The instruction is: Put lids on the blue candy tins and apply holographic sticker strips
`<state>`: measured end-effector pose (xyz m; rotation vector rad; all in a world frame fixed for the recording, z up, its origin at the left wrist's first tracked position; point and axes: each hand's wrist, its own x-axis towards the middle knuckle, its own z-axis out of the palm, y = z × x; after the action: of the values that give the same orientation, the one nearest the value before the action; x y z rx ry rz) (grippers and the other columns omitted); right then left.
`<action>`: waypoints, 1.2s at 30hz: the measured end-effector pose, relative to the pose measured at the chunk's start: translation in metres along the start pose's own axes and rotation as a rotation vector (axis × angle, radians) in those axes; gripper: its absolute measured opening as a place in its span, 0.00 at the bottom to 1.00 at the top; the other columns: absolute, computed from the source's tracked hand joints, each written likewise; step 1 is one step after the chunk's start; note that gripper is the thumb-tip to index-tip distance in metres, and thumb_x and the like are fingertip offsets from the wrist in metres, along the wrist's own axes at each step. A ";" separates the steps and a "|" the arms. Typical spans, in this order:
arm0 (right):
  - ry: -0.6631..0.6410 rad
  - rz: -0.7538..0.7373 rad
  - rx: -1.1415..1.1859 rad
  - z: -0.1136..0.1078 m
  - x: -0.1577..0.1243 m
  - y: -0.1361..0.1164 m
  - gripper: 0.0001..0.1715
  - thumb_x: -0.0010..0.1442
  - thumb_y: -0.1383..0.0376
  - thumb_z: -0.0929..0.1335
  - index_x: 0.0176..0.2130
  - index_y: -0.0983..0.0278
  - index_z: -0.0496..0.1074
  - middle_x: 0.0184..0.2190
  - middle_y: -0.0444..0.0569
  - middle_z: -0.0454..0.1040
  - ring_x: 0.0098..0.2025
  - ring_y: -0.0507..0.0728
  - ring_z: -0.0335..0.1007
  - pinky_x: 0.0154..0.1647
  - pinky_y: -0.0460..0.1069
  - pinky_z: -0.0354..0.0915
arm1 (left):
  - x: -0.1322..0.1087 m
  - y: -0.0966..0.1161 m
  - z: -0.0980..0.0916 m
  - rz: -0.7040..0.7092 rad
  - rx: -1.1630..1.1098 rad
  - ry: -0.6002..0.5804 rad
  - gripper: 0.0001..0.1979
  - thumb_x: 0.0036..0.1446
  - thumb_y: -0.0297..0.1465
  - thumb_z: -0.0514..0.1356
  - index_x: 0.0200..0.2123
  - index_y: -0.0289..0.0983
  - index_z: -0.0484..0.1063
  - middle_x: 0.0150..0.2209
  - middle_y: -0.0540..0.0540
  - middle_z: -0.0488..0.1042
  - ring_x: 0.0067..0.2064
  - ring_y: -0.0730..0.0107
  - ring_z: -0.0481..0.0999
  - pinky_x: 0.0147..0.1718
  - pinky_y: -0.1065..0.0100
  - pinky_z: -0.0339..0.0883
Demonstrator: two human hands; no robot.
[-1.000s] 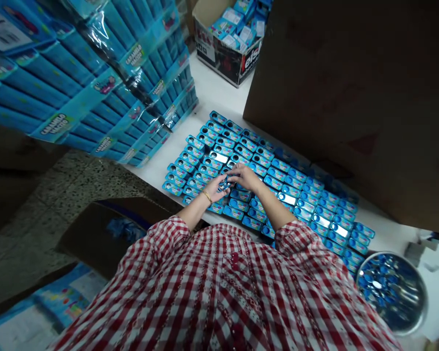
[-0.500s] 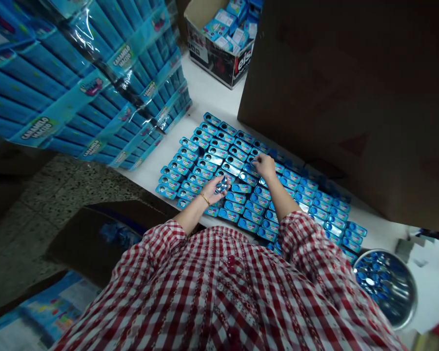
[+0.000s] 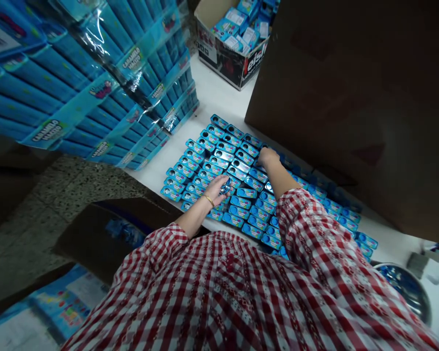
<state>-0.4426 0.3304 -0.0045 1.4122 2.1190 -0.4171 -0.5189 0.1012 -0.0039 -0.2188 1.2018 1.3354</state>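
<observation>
Rows of small blue boxes (image 3: 246,192) stand packed together on the white table; each top has a round spot, some dark like holes, others blue. Several small shiny blue round pieces (image 3: 226,185) lie in my left hand (image 3: 215,190), palm up with curled fingers, just above the boxes. My right hand (image 3: 269,158) reaches down onto the far rows, its fingers bent together at a box top. Its fingertips are partly hidden, so what they hold cannot be made out.
A steel bowl (image 3: 419,297) stands at the right, partly behind my sleeve. Plastic-wrapped blue cartons (image 3: 76,87) are stacked at the left. An open carton (image 3: 223,66) of blue packs sits at the back. A large brown cardboard box (image 3: 344,112) rises beyond the rows.
My right hand has moved slightly along the far rows, its fingers lower and more hidden. My left hand still holds the shiny pieces. The whole view has shifted a little.
</observation>
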 end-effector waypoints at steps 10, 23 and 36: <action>-0.022 -0.499 0.732 0.068 -0.091 -0.019 0.13 0.53 0.57 0.69 0.31 0.65 0.74 0.21 0.43 0.71 0.26 0.52 0.69 0.30 0.46 0.64 | 0.009 -0.012 0.014 0.050 0.089 0.140 0.09 0.51 0.34 0.61 0.34 0.38 0.67 0.26 0.52 0.70 0.24 0.78 0.71 0.21 0.76 0.61; 0.266 -0.037 0.316 0.011 0.010 0.029 0.12 0.49 0.68 0.71 0.37 0.65 0.74 0.38 0.54 0.76 0.44 0.60 0.72 0.44 0.50 0.66 | -0.001 0.001 0.010 -0.046 -0.144 -0.099 0.09 0.54 0.34 0.54 0.31 0.34 0.69 0.25 0.46 0.72 0.24 0.72 0.72 0.18 0.73 0.60; 0.329 -0.183 0.392 0.017 -0.023 0.012 0.16 0.55 0.58 0.70 0.43 0.63 0.73 0.40 0.54 0.75 0.44 0.60 0.71 0.45 0.53 0.64 | 0.012 0.009 0.011 0.040 -0.064 -0.011 0.15 0.50 0.41 0.64 0.31 0.35 0.68 0.24 0.50 0.71 0.22 0.76 0.69 0.17 0.76 0.58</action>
<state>-0.4199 0.3087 -0.0035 1.5919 2.5472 -0.7490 -0.5223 0.1193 -0.0034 -0.2346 1.1605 1.4096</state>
